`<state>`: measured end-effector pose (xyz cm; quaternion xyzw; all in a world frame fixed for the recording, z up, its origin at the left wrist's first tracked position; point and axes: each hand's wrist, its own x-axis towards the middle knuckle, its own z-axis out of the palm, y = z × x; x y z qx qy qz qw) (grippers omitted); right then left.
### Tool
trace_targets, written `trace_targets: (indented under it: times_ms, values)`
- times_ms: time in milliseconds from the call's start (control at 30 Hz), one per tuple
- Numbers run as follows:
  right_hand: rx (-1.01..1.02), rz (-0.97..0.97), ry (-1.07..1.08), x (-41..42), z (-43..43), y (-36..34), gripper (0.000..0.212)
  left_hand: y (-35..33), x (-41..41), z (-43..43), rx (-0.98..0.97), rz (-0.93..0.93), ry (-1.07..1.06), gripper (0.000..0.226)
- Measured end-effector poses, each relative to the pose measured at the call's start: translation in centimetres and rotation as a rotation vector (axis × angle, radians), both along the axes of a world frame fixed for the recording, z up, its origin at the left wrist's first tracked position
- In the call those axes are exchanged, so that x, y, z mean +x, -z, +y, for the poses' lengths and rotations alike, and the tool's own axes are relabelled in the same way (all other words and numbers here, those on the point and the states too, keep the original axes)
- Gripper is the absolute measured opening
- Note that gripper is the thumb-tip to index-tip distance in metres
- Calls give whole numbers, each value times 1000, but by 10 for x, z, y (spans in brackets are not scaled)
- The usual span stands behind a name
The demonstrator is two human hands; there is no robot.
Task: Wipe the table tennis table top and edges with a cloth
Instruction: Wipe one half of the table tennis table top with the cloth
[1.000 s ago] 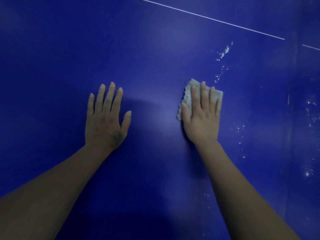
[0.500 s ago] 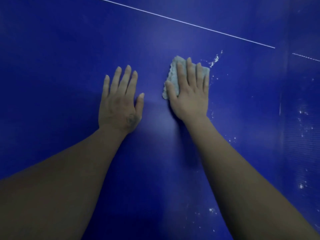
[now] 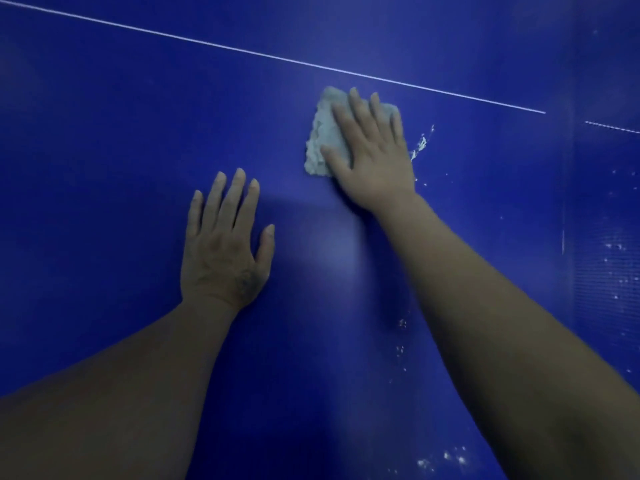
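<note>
Blue table (image 3: 104,140) is filling the whole view, white line (image 3: 277,58) running across the far side. Right hand (image 3: 375,161) is pressing flat, fingers straight, on a pale cloth (image 3: 322,136) just below that line, white smears (image 3: 420,145) beside it. Left hand (image 3: 223,251) is lying spread and flat on the table nearby.

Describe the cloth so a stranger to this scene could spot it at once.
On the blue table, follow the thin white line rightwards. Just below it, the right hand presses flat on the cloth. It is the only pale grey, rough-edged patch; the left hand rests on bare table.
</note>
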<state>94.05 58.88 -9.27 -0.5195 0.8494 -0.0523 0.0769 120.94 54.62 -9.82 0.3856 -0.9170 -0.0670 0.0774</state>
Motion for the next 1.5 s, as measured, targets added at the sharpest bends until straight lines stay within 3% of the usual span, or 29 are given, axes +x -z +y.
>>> trace_targets:
  times_ms: [233, 367, 533, 700, 800, 900, 1033, 1233, 1367, 1500]
  values:
    - [-5, 8, 261, 1, 77, -5, 70, -3, 0, 1, 19, -22, -8, 69]
    - [-20, 17, 48, 28, 83, -2, 69, -1, 0, 1, 24, -20, -7, 69]
    - [-13, -15, -101, -17, 13, 0, 70, 1, 1, 0, 2, -23, 1, 68]
    - [19, -98, 218, -66, 24, -8, 74, 0, -1, 1, 13, -28, -4, 68]
    - [0, -108, 403, -46, 70, -9, 74, -1, 0, 0, 18, -26, -3, 68]
    - [9, -71, 450, 4, 114, -6, 73, -1, 0, 0, 29, -27, -3, 69]
    - [20, -38, 345, 34, 124, -5, 72, -2, -2, 1, 34, -28, -3, 69]
    - [-20, -18, -15, -43, 61, -3, 66, -2, -1, 2, 23, -40, -4, 68]
    - [34, -72, 199, -70, 74, -5, 68, -1, -1, 2, 24, -46, -9, 68]
    - [-5, -79, 480, -19, 125, 0, 72, -3, -1, 3, 19, -46, -6, 68]
